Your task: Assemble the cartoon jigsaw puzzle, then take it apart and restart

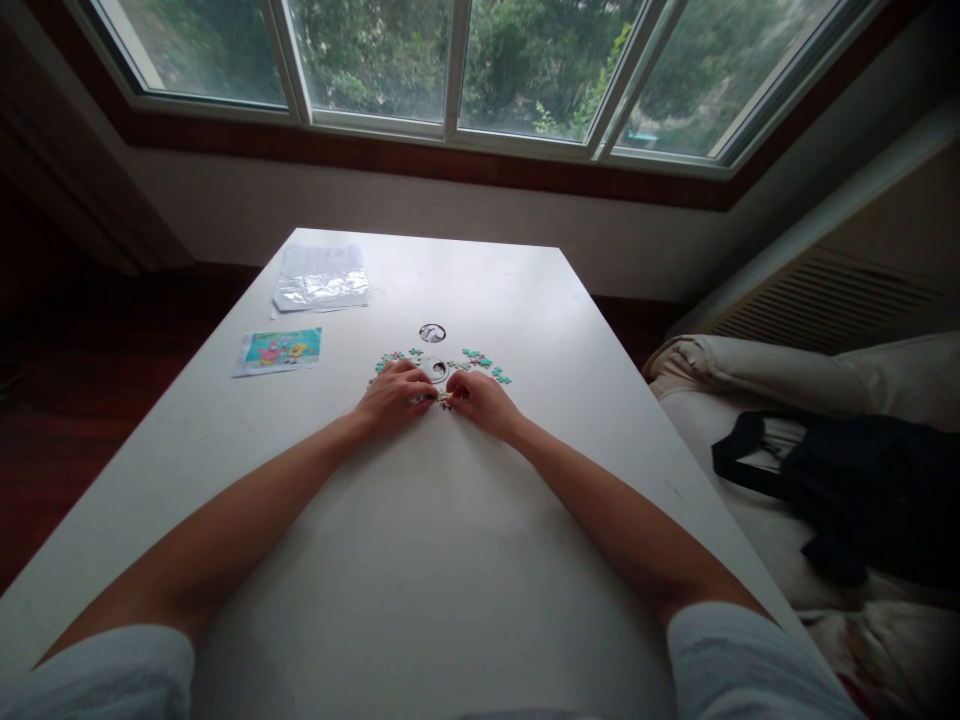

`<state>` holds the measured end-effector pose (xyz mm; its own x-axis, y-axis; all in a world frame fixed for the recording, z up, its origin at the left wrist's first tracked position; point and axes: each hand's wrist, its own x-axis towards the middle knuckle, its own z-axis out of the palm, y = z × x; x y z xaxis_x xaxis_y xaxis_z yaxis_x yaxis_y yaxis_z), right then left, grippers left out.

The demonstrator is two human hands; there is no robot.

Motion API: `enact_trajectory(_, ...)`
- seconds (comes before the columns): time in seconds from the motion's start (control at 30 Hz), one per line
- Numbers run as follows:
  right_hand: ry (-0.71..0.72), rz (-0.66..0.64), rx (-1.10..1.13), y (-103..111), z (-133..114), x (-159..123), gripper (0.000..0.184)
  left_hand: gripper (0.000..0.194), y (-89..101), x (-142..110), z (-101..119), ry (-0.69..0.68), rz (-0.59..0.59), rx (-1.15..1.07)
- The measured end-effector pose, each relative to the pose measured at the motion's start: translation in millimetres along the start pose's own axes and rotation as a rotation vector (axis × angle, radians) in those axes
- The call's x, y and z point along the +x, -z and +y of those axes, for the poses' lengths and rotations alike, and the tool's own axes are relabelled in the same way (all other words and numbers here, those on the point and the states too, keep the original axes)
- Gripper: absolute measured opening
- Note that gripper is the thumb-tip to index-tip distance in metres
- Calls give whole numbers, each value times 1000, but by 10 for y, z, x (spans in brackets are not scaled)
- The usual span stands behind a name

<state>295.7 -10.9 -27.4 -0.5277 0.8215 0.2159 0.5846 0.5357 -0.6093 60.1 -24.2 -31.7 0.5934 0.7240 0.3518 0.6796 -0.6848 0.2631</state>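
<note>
My left hand (395,392) and my right hand (482,400) rest close together on the white table, fingers bent inward and thumbs near each other. Between the fingertips is a small cluster of yellowish jigsaw puzzle pieces (444,399), which both hands pinch; fingers partly cover it. Just beyond the hands lies a round whitish tin (433,366), with something small and dark in its middle. Loose teal jigsaw pieces (477,358) spread right of the tin. More greenish pieces (390,358) lie to its left, some hidden behind my left hand.
A round dark-rimmed disc (432,333) lies beyond the tin. On the left are a colourful cartoon picture card (280,349) and, farther back, papers with a clear plastic bag (322,280). Right of the table (480,580), a sofa (750,385) holds a dark garment (877,490).
</note>
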Motion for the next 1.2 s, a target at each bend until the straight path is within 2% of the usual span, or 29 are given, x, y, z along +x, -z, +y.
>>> enact_trajectory(0.1, 40, -13, -41, 32, 13, -7, 4, 17, 2, -3, 2, -4, 9, -4)
enact_trajectory(0.33, 163, -77, -149, 105, 22, -30, 12, 16, 3, -2, -12, -12, 19, -15)
enact_trajectory(0.7, 167, -84, -130, 98, -13, -31, 10, 14, 9, -1, 8, -17, 27, -34)
enact_trajectory(0.87, 180, -81, -116, 95, 15, -26, 9, 20, 7, 4, 16, -65, 24, -20)
enact_trajectory(1.03, 124, 0, -35, 138, 101, 24, 4, 25, 17, -3, 15, -84, 2, -4)
enact_trajectory(1.2, -48, 139, -39, 269, 298, 79, 9, 23, 33, 2, 52, -104, 9, 6)
